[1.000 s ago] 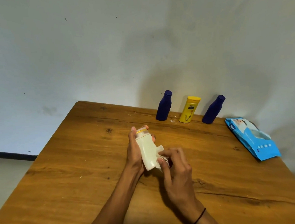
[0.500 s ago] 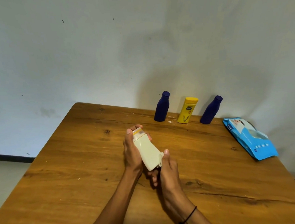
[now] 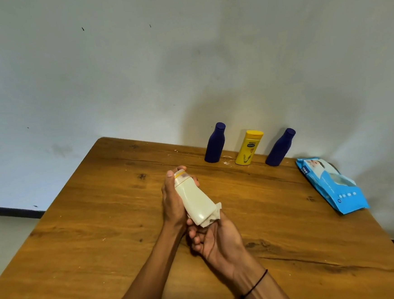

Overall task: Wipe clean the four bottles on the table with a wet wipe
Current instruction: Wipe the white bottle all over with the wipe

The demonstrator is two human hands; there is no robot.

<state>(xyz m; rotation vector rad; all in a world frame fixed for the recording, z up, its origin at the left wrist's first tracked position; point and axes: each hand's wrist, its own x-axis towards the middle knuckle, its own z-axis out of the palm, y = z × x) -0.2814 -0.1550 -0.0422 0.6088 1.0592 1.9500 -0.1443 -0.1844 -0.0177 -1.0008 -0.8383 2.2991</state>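
Fingers of the left hand (image 3: 173, 199) are wrapped round the upper part of a cream bottle (image 3: 194, 199), the thumb lying along its near side with its tip up by the clear cap with a yellow band, the other fingertips showing past the far side of the neck. The bottle is held off the table (image 3: 92, 240), tilted, cap pointing away and to the left, base towards the person.

Just under that base sits the right hand (image 3: 216, 238), palm turned up, its fingers (image 3: 194, 239) curled inwards below the bottle. A crumpled white wet wipe (image 3: 213, 216) is bunched between the right hand and the bottle's bottom corner, pressed against it; how firmly the fingers pinch the wipe I cannot tell, as the bottle covers most of them. A thin dark band (image 3: 254, 286) circles the right wrist.

Well beyond the left fingertips, along the far edge by the wall, three bottles stand upright in a row: a dark blue bottle (image 3: 214, 143), a yellow bottle (image 3: 249, 147) just to its right, then a second blue bottle (image 3: 280, 147). Far to the right of the hands, near the table's right edge, lies a blue pack of wipes (image 3: 333, 185), flat.
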